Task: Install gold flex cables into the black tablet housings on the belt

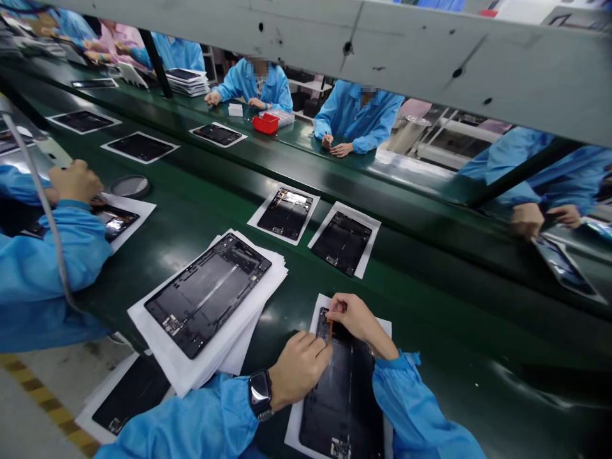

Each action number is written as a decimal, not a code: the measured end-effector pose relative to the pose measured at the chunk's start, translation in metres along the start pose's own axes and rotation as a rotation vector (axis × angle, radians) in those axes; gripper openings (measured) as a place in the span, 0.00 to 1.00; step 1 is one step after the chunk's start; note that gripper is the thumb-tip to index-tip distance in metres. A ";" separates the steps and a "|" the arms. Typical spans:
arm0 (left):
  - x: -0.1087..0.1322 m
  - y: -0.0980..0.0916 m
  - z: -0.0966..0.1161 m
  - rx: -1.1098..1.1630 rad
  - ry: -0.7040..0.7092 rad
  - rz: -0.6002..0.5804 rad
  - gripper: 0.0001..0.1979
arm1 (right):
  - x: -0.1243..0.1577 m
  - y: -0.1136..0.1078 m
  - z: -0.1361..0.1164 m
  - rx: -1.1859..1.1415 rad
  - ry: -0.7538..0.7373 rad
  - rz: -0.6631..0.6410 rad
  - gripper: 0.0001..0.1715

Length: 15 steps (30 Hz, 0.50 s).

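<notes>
Two hands work close together on a black tablet housing (342, 408)

The left hand (299, 370) and right hand (357, 319) are almost touching above the housing's top edge, with a thin orange tool (329, 333) between them; I cannot tell which hand holds it. The housing lies on a white sheet (297, 433) on a green conveyor belt (430, 331). A smartwatch (261, 394) sits on the left wrist. The small label (340, 448) is too small to read.
</notes>
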<state>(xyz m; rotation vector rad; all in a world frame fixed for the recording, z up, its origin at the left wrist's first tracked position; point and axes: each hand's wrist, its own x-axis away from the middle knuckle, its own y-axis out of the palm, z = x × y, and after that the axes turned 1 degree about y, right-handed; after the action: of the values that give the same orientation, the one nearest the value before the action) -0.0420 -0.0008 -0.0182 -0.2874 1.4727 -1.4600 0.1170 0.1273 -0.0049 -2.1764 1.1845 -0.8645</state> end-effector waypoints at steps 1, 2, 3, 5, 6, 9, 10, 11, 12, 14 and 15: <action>0.000 0.000 0.000 0.009 0.005 0.001 0.13 | -0.001 -0.001 0.000 0.003 0.013 -0.003 0.05; 0.000 -0.001 -0.001 0.017 0.006 0.004 0.13 | -0.002 -0.002 -0.001 0.008 0.020 -0.011 0.07; 0.000 -0.001 -0.001 0.025 0.007 0.009 0.13 | -0.003 -0.003 -0.001 0.013 0.022 -0.022 0.08; 0.001 -0.001 -0.002 0.036 0.000 0.007 0.13 | -0.003 -0.007 -0.003 0.025 0.017 -0.047 0.10; 0.001 -0.001 -0.002 0.039 -0.004 -0.003 0.13 | -0.003 -0.008 -0.003 0.033 0.015 -0.059 0.10; 0.002 0.000 -0.002 0.052 0.001 -0.057 0.13 | -0.003 -0.013 -0.005 0.080 0.022 -0.077 0.13; 0.002 0.000 -0.002 0.057 0.004 -0.074 0.13 | -0.003 -0.014 -0.005 0.105 0.032 -0.074 0.14; 0.002 0.000 -0.001 0.063 0.006 -0.090 0.12 | -0.004 -0.015 -0.004 0.135 0.044 -0.068 0.16; 0.003 0.001 -0.001 0.068 0.006 -0.104 0.12 | -0.004 -0.015 -0.004 0.168 0.058 -0.057 0.17; 0.004 0.002 -0.001 0.080 0.006 -0.125 0.12 | -0.004 -0.016 -0.003 0.232 0.080 -0.031 0.19; 0.004 0.002 -0.001 0.084 0.006 -0.132 0.12 | -0.004 -0.015 -0.003 0.259 0.084 -0.021 0.20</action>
<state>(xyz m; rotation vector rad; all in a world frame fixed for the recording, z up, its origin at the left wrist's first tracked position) -0.0442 -0.0026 -0.0218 -0.3335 1.4148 -1.6251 0.1215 0.1374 0.0064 -1.9633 1.0269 -1.0642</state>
